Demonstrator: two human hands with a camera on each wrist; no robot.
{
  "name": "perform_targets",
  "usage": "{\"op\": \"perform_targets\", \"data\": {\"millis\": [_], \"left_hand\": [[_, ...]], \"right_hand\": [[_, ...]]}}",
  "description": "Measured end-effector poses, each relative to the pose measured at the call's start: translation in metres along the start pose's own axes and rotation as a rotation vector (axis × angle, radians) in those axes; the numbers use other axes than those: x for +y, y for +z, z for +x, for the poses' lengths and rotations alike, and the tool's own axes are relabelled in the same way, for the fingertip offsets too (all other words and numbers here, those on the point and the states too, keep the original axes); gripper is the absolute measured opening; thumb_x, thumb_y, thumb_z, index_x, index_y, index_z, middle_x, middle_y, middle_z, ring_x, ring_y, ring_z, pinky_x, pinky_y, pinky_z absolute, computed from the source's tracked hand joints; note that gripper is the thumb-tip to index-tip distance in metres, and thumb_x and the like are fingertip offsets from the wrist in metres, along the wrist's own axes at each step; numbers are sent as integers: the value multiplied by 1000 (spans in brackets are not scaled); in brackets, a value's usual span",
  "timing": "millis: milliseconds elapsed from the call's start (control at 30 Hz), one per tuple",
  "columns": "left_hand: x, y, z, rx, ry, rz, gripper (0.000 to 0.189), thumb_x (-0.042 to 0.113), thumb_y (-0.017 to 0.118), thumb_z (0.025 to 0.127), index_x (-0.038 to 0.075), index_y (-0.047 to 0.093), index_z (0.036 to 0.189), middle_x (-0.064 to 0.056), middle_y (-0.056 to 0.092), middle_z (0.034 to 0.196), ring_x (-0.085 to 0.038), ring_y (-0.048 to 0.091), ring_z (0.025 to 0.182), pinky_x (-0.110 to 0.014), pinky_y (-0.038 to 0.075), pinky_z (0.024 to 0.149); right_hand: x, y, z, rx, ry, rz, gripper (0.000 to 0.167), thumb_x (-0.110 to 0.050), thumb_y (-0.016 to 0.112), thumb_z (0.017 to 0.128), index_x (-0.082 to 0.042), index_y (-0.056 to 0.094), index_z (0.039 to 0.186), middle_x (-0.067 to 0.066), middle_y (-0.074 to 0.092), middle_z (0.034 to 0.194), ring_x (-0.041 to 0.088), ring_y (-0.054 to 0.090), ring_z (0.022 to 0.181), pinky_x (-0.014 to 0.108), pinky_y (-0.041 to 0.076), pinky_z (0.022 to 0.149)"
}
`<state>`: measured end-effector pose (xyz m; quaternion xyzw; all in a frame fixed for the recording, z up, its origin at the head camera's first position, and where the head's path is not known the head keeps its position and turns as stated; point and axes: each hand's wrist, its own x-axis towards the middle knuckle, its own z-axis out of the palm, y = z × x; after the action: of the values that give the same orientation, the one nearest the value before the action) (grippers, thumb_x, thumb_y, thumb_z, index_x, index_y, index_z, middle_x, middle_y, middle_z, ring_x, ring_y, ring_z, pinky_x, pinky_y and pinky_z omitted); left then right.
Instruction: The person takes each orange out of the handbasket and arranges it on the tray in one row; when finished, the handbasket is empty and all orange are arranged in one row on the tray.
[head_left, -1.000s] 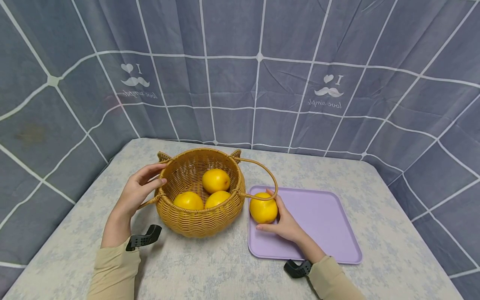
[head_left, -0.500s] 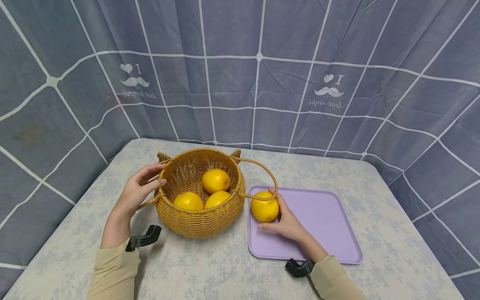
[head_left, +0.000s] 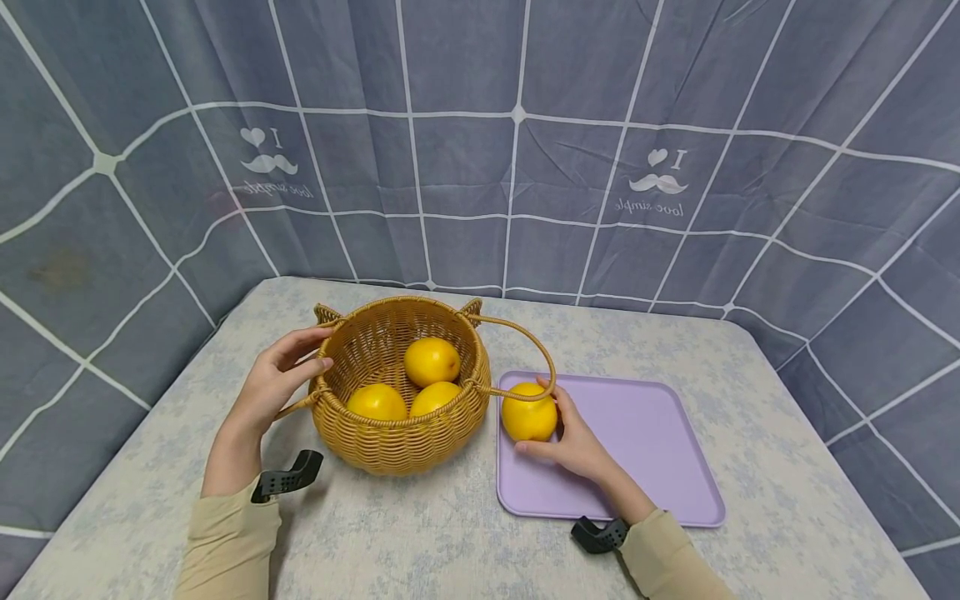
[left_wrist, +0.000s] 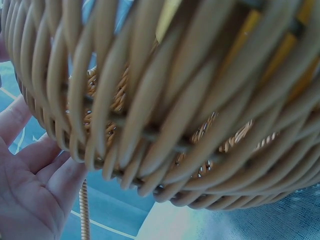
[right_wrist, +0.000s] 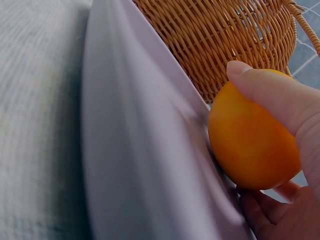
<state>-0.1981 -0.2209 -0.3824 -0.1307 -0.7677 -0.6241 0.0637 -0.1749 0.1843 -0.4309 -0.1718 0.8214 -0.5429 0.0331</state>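
Observation:
A round wicker basket (head_left: 401,442) stands left of centre, with three yellow lemons (head_left: 432,361) inside. My left hand (head_left: 273,379) grips its left rim, the thumb over the edge and the other fingers along the outer wall. In the left wrist view the woven wall (left_wrist: 150,115) fills most of the picture, with that hand's fingers against it. Another lemon (head_left: 528,421) is at the left end of a lilac tray (head_left: 630,442). My right hand (head_left: 577,446) holds this lemon between thumb and fingers, low over the tray, as the right wrist view shows.
One basket handle (head_left: 543,346) sticks out to the right and overlaps the held lemon in the head view. The other handle (head_left: 296,407) hangs left, under my left hand. A pale patterned cloth (head_left: 420,533) covers the table, and a grey-blue checked curtain (head_left: 465,167) hangs behind.
The lemon in my right hand has shifted slightly to the right, and the hand with it. My left hand and the basket have stayed in place.

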Motion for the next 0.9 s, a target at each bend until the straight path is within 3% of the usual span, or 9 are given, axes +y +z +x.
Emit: {"op": "perform_targets", "data": {"millis": [367,433,600,667,900], "left_hand": [[-2,-1,1,3,11,-9,38,9,60,92,7,53,129,5,49,129,-2,43,119,-13,45,88],[-3,-1,0,2,12,-10,38,9,60,92,8,53,130,5,49,129,-2,43,119,-13,45,88],[-3,-1,1,0,16,-5,39,9,60,92,7,53,130,3,49,130,-2,43,119,-14,46,88],[-3,-1,1,0,15,-2,39,10,60,92,6,53,130,3,49,130,-2,43,119,-14,46,88],[-3,-1,0,2,13,-3,39,11,60,92,7,53,130,2,49,130,-2,43,119,-14,46,88]], "right_hand": [[-3,-4,0,-26,10,-41,96,-10,83,71,1,21,144,24,24,148,36,22,137,51,15,111],[-5,-6,0,-31,5,-58,96,-10,83,70,1,22,144,25,25,147,39,26,134,53,20,110],[16,-18,5,-57,-1,-146,102,-26,85,69,-7,21,146,21,28,144,40,41,123,55,36,101],[24,-26,6,-92,5,-201,104,-33,84,69,-11,20,147,19,27,143,38,42,123,52,39,100],[2,-61,-3,-277,59,-343,94,-39,79,74,-9,27,146,18,30,143,38,40,125,55,38,99]]}}
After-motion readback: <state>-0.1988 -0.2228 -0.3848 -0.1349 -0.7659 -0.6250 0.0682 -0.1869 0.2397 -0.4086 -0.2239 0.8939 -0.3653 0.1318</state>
